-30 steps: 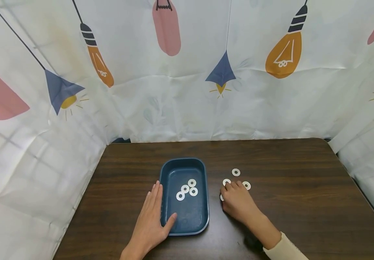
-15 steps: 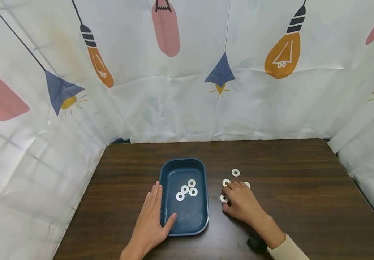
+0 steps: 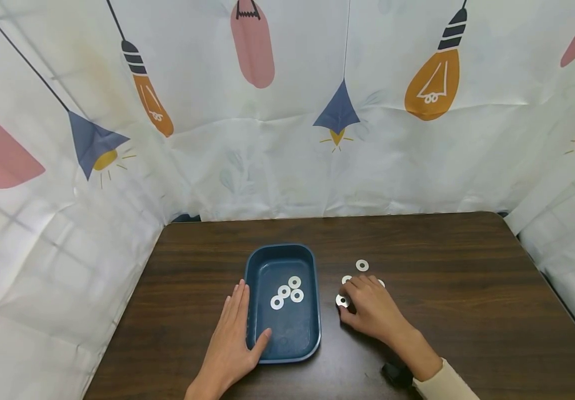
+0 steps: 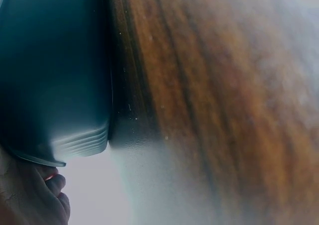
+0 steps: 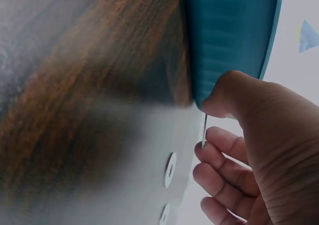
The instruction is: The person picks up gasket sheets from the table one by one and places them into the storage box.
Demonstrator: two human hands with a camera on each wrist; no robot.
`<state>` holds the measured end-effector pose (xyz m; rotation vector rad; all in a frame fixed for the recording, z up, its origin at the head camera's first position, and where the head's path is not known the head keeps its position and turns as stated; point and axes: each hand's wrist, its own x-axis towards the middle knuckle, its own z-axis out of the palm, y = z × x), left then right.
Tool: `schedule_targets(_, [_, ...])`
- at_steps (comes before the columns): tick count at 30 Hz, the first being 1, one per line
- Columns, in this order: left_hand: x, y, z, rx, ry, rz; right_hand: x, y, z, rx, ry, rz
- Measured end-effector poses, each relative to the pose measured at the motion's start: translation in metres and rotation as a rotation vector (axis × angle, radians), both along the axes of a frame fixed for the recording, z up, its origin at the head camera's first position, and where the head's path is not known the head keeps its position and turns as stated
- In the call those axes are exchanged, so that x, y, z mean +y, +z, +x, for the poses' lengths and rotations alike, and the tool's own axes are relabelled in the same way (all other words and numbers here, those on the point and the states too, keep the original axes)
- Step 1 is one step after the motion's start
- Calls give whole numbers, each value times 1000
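My right hand [image 3: 374, 311] pinches a flat, pale metal washer [image 3: 342, 301] at its edges, to the right of the tray. Seen edge-on in the right wrist view, this washer [image 5: 205, 129] sits between thumb and a fingertip. Partly hidden by the fingers are two more washers, one at the fingertips [image 3: 346, 279] and one behind the knuckles; another washer [image 3: 362, 265] lies farther back. My left hand [image 3: 232, 333] rests along the left side of a blue rectangular tray [image 3: 287, 333], fingers straight, thumb over the near rim. Several washers [image 3: 284, 291] lie inside the tray.
Both hands work over a dark wood-grain table [image 3: 447, 266]. A small black object [image 3: 396, 374] is beside the right wrist. White printed cloth [image 3: 277, 166] hangs behind the table and on both sides.
The washer between my right thumb and fingers, covered one second ago, now shows and has shifted slightly left and up in the head view. My left hand and the tray hold still.
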<state>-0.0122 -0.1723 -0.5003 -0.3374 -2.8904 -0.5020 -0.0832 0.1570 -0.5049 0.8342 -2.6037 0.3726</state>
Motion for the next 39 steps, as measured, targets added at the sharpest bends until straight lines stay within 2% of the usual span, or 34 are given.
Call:
schedule_targets(10, [0, 0, 0, 9, -2, 10, -1, 11, 0, 43, 19, 11])
schedule_targets(22, [-1, -1, 0, 12, -10, 15, -6, 29, 2, -22, 27, -28])
schedule_targets(39, [-2, -1, 1, 0, -7, 19, -13, 40, 5, 0, 55, -42])
